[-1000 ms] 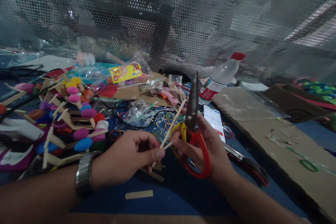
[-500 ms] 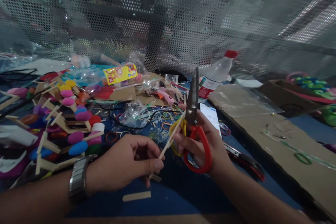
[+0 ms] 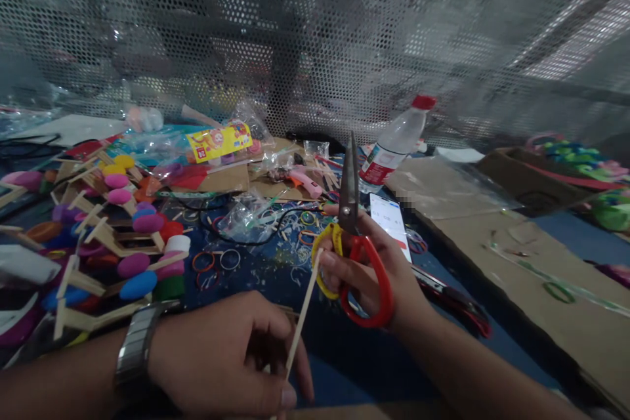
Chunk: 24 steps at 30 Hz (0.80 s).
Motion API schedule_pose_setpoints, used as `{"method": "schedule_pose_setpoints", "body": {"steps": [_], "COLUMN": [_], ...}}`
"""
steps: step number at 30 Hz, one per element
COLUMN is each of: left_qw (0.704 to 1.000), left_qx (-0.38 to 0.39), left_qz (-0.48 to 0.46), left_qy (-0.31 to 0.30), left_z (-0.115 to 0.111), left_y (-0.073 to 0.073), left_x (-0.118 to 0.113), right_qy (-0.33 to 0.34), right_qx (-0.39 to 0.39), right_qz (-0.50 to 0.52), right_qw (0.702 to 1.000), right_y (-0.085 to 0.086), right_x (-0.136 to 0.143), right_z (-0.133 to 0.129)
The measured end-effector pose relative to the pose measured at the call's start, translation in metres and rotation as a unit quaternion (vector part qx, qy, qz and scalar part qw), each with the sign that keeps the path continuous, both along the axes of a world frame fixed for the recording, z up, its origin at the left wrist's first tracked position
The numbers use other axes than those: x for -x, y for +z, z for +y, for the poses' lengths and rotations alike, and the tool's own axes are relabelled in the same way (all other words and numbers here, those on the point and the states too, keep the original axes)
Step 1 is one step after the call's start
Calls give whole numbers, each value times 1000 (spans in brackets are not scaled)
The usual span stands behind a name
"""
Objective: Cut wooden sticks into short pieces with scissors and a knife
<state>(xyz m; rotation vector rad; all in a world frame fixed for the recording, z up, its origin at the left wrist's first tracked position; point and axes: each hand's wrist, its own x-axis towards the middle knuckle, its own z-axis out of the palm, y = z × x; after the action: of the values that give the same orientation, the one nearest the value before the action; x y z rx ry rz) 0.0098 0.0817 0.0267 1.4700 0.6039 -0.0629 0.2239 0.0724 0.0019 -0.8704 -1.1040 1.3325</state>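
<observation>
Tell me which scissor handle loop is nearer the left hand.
The yellow loop is nearer the left hand; the red loop sits farther right.

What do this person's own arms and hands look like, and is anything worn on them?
Both are ordinary human hands, with no gloves. The left hand has a wide, silvery metal link band at its wrist, perhaps a watch strap; no dial shows. The right hand has no band at its wrist. No sleeve shows clearly on either forearm.
</observation>
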Motion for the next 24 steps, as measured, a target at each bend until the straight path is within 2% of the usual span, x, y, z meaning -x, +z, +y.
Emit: {"method": "schedule_pose_setpoints", "body": {"steps": [6, 10, 12, 14, 16, 19, 24], "left_qw": [998, 992, 986, 977, 971, 966, 952], "left_qx": [58, 100, 130, 150, 125, 23, -74], "left_qz": [-17, -66, -107, -142, -150, -121, -142], "left_qy": [-24, -30, -4, 57, 137, 226, 261], "left_z": [1, 0, 1, 1, 0, -2, -6], "left_y": [1, 1, 0, 1, 1, -1, -12], "left_x": [-3, -1, 0, 0, -2, -7, -11], "right_qy": [23, 23, 15, 3, -8, -6, 20], "right_qx": [29, 47, 46, 40, 40, 54, 76], "right_qz": [17, 20, 24, 36, 46, 41, 17], "right_qw": [999, 998, 999, 999, 998, 998, 997], "right_y": [4, 5, 4, 3, 0, -3, -3], "right_x": [2, 2, 1, 0, -1, 1, 10], "right_z": [-4, -4, -1, 2, 4, 4, -2]}}
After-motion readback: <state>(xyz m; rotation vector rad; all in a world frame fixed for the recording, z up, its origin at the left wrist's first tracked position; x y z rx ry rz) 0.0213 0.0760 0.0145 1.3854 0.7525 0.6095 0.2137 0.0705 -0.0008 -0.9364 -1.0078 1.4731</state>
